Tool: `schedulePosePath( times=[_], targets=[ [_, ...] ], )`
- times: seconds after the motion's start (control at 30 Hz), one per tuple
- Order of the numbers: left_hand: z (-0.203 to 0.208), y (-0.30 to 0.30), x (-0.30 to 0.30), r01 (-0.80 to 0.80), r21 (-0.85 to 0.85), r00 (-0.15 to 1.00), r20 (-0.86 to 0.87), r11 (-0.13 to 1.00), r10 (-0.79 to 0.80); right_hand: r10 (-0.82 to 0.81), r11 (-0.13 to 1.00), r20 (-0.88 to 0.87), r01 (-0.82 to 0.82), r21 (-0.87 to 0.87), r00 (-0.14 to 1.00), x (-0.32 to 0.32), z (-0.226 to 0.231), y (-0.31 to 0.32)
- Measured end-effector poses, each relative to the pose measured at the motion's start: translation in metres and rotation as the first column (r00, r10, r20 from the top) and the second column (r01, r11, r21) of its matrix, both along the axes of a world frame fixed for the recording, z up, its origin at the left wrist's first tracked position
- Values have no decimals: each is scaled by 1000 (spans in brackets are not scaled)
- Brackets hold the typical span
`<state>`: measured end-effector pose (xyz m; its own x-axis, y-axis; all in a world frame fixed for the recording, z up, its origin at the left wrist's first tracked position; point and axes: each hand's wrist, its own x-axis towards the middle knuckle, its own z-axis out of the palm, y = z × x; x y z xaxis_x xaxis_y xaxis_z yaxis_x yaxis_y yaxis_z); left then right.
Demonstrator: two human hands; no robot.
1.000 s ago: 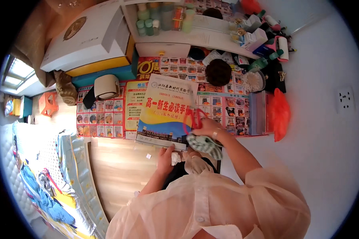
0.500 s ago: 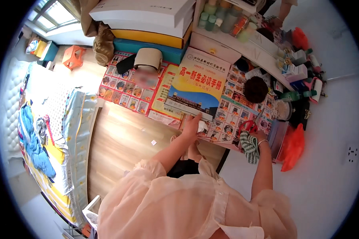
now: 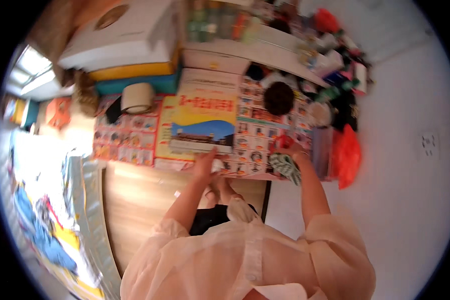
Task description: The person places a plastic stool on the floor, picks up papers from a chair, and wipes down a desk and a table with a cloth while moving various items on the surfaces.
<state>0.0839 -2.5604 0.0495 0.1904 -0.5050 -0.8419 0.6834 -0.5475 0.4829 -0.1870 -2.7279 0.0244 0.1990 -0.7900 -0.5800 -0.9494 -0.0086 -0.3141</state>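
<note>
At the desk's front edge, my left hand point(image 3: 204, 164) is closed beside a white crumpled piece point(image 3: 217, 166) that looks like tissue; blur hides its fingertips. Just beyond it lies a booklet point(image 3: 205, 112) with a building on its cover. My right hand point(image 3: 294, 150), wearing a bracelet, is closed on a green-and-white striped cloth point(image 3: 286, 169) that hangs over the front edge. Right by its fingers is a red-handled tool point(image 3: 284, 142), apparently scissors. Blur keeps me from telling whether the hand grips that too.
A patterned sheet point(image 3: 127, 142) covers the desk. Beyond the right hand are a dark brown round item point(image 3: 278, 98), a tub of cotton swabs point(image 3: 319, 114) and a red plastic bag point(image 3: 349, 157). Large boxes point(image 3: 130, 40) stand at the back left, bottles point(image 3: 210, 22) on a shelf.
The whole view has swung, so the desk and its things appear further left and are blurred. Both hands stay near the desk's front edge, the striped cloth still at the right hand.
</note>
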Motion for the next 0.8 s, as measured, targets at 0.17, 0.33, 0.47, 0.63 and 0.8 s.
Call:
schedulePosePath(
  times=[0.17, 0.33, 0.47, 0.63, 0.8],
  targets=[
    [0, 27, 26, 568, -192, 761, 493, 800, -422, -259, 933, -309, 320, 165, 915, -7, 31, -6],
    [19, 19, 151, 188, -182, 74, 983, 965, 171, -154, 988, -328, 146, -49, 932, 4, 52, 2],
    [49, 2, 227, 233, -28, -296, 950, 972, 98, -129, 989, -371, 92, -116, 920, 45, 84, 12],
    [62, -27, 261, 471, 294, -264, 947, 832, -185, -1, 999, -301, -11, -38, 954, 70, 84, 14],
    [82, -41, 261, 485, 434, -293, 898, 759, -327, 36, 998, -195, -45, -45, 980, 89, 66, 16]
  ],
)
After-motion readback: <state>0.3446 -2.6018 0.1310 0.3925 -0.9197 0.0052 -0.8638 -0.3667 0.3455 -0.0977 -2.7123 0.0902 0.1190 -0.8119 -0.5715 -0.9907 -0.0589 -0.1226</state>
